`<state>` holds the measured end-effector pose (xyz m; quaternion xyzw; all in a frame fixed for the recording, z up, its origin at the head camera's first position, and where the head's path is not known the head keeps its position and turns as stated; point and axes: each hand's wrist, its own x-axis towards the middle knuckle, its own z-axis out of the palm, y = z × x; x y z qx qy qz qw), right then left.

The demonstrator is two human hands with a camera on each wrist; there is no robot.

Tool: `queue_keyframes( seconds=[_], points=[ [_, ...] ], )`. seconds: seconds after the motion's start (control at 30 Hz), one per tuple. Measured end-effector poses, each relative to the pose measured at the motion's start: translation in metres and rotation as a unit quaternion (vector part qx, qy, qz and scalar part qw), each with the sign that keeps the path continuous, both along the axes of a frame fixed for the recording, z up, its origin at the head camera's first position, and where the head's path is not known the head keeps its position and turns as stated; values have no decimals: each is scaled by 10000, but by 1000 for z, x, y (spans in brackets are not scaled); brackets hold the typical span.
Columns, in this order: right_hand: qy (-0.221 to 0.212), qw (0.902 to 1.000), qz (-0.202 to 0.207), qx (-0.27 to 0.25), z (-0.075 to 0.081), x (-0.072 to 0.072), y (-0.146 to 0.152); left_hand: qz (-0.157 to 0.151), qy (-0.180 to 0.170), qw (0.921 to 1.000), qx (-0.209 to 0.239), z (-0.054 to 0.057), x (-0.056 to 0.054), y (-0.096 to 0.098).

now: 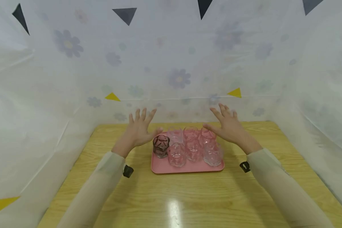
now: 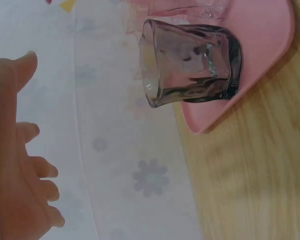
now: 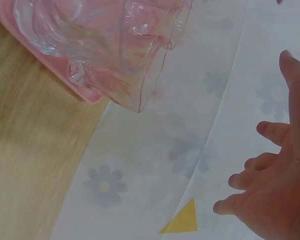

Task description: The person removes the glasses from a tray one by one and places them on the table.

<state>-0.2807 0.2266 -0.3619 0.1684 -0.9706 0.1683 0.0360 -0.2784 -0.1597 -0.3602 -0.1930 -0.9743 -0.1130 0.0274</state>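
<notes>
A pink tray (image 1: 159, 167) on the wooden table carries several drinking glasses. At its left end stands a dark grey glass (image 1: 161, 147), seen close in the left wrist view as a smoky glass (image 2: 190, 62) with a wavy rim. The others are clear or pinkish, among them a clear glass (image 1: 212, 155) at the front right and a pink glass (image 1: 193, 148) in the middle. My left hand (image 1: 139, 131) is spread in the air beside the dark glass, holding nothing. To the right of the tray my right hand (image 1: 229, 126) is likewise spread, fingers pointing forward, holding nothing.
The wooden table (image 1: 148, 196) runs up to a white flowered cloth (image 1: 159, 63) behind it, with more white cloth at both sides. Yellow triangles (image 1: 235, 92) and dark triangles (image 1: 125, 15) mark the cloth. Each wrist wears a small black device (image 1: 128, 171).
</notes>
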Motion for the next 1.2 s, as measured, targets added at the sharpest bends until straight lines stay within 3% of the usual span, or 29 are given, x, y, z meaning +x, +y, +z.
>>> queue_keyframes(
  seconds=[0.17, 0.4, 0.63, 0.9, 1.03, 1.2],
  points=[
    [-77, 9965, 3, -838, -9, 14, 12, -189, -18, 9996, 189, -12, 20, -7],
    [540, 9828, -34, -1766, -32, 31, 29, -336, -184, 9982, 462, -37, 58, -20],
    [-140, 9654, -426, -2569, -56, 46, 51, -376, -244, 9973, 579, -66, 89, -26],
    [-767, 9545, -303, -2867, -76, 57, 64, -707, -417, 9951, 553, -98, 98, -25],
    [-961, 9509, -106, -2941, -88, 59, 62, -654, -728, 9936, 564, -106, 98, -25],
    [-1027, 9459, 181, -3072, -97, 62, 58, -515, -855, 9936, 536, -115, 95, -26]
  ],
)
